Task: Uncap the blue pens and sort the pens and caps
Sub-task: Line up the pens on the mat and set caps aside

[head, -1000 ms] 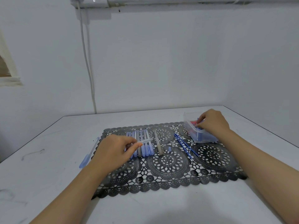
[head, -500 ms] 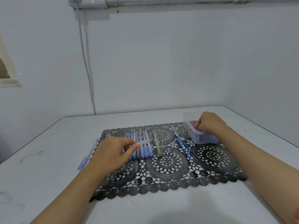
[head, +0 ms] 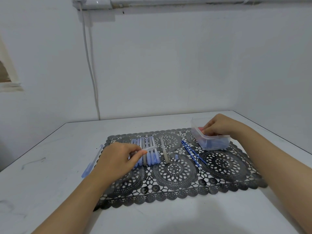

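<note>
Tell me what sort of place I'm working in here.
Probably a plain room in a home or small workshop: a white table set against a painted wall, a black lace placemat as work surface, and a cable hanging down the wall.

mat [head: 224, 168]: black lace rosettes | pens [head: 148, 154]: pale blue, two grey | table [head: 50, 159]: white

I'm looking down at my own two arms, and both are showing bare skin, wrist to frame edge. My left forearm [head: 76, 200] is filling the lower left corner, uncovered right up to my left hand [head: 118, 159]. My right forearm [head: 278, 168] is showing the same way along the right side, bare up to my right hand [head: 219, 125]. Knuckles and finger backs are showing plainly on both; the nails are looking too small for me to be describing.
</note>
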A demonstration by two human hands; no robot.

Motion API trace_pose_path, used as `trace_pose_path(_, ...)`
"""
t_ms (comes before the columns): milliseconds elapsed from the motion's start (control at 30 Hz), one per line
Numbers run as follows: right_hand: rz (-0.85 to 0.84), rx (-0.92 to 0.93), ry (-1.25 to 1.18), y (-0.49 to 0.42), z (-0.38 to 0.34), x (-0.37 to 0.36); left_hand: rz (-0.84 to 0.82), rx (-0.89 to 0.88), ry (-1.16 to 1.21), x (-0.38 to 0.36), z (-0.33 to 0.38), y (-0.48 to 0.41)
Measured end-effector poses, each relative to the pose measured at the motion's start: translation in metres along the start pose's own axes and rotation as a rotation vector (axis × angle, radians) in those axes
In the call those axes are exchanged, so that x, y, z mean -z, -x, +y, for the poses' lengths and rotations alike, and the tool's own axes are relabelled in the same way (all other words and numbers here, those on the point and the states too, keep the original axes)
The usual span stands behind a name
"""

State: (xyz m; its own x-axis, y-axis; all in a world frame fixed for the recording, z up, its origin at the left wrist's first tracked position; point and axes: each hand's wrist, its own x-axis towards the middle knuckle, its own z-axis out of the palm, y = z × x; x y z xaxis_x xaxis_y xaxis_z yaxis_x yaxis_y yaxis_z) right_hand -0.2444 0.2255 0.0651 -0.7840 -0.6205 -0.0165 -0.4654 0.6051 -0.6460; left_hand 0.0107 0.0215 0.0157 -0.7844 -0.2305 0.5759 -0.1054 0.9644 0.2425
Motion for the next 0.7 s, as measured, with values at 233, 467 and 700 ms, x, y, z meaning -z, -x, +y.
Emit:
trace_pose_path(233, 0.069, -0.052, -0.201, -0.003, 0.0, -0.001, -0.022, 0.034, 0.012, 0.003, 0.004, 0.0)
trace_pose_path(467, 0.02, -0.212, -0.667, -0.005, -0.003, 0.007, -0.026, 0.036, 0.017, 0.004, 0.004, 0.0)
trace_pose_path(700, -0.026, -0.282, -1.06, 0.004, -0.02, 0.0, -0.002, 0.018, 0.024, 0.004, 0.003, 0.0)
